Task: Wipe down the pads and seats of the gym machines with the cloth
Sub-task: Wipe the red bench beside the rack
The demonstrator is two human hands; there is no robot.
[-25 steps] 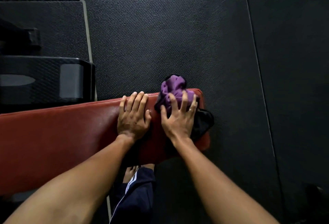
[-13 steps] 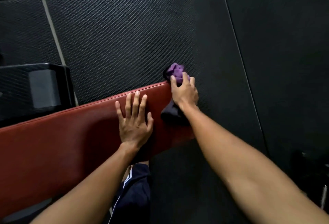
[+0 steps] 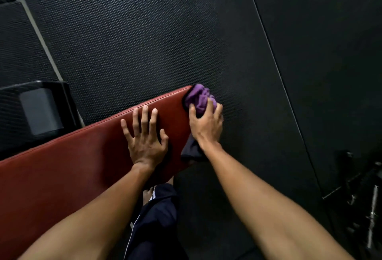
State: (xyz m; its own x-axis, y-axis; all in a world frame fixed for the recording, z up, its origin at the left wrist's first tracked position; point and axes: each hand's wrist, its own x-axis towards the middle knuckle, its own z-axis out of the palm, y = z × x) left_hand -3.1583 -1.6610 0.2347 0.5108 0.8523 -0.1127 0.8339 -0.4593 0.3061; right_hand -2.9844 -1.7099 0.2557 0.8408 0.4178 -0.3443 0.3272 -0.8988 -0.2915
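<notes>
— What lies nearest the wearer?
— A dark trouser leg (image 3: 157,218) with a white stripe, just under the near edge of the red bench pad (image 3: 72,173), close to the pad's end. Both bare forearms reach over that edge.

— Which way does the pad run?
— Its long axis climbs from the lower left of the view to the upper right, and its short end points up and to the person's right.

— And the hands?
— The left hand (image 3: 145,139) lies palm down on the pad's top, a little in from the end, with the fingers straight and spread and gripping nothing. The right hand (image 3: 206,127) sits at the very end of the pad, with its fingers curled over the cloth (image 3: 199,97) and holding it against the far corner.

— How does the cloth lie?
— It is bunched. A purple wad sticks out past the fingertips at the far corner, and a dark tail hangs below the wrist over the end. So its length runs across the pad's width.

— Beyond the pad?
— Black studded rubber floor mats (image 3: 144,42) on all sides. A black block (image 3: 37,111) stands past the far edge toward the left. Dim metal gear (image 3: 361,197) lies well off the end to the right, too dark to make out.
</notes>
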